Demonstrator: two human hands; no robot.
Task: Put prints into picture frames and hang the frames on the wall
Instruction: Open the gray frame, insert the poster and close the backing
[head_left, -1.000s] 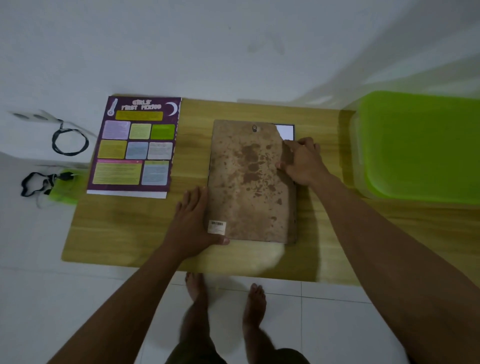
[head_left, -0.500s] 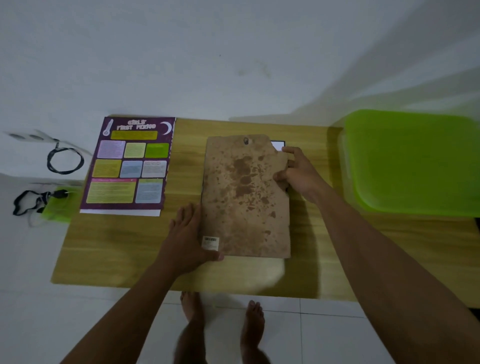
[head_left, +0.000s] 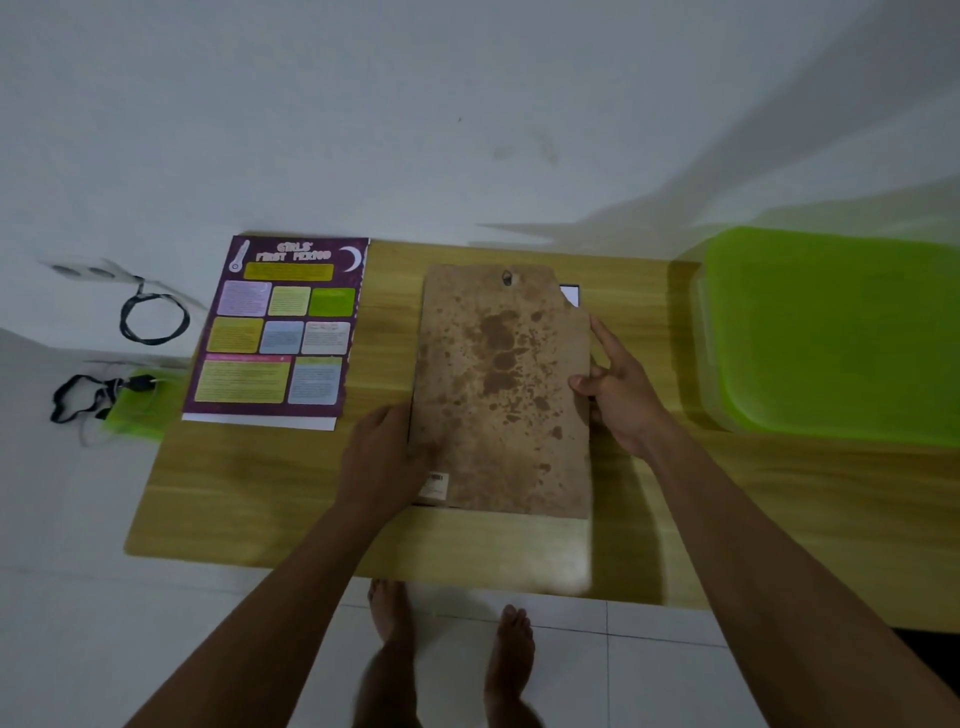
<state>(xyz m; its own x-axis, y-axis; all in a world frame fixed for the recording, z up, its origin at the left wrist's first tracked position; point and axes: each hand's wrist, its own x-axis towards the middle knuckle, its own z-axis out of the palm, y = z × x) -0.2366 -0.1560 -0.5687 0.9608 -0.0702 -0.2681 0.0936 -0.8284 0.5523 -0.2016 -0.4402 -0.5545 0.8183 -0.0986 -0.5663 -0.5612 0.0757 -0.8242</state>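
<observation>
Looking down through the head camera, you are holding the stained brown backing board (head_left: 501, 395) with both hands over the wooden worktop (head_left: 249, 493). Your left hand (head_left: 382, 462) is gripping its lower left edge, with the fingers curling out of sight beneath it. Your right hand (head_left: 618, 395) is pinching the right edge, thumb on top and forefinger lying straight along the side. A corner of the picture frame (head_left: 570, 295) is peeking out from under the board at the far right — I am judging that the frame is being opened or closed, and cannot tell which. The purple print (head_left: 283, 327) is lying flat on the worktop to the left, well apart from the board and not yet framed. Nothing is hanging on the wall (head_left: 467, 104), so most of the task is waiting. At the right end the green-lidded tub (head_left: 831, 332) is sitting with its lid on — that lid is hiding whatever is inside.
</observation>
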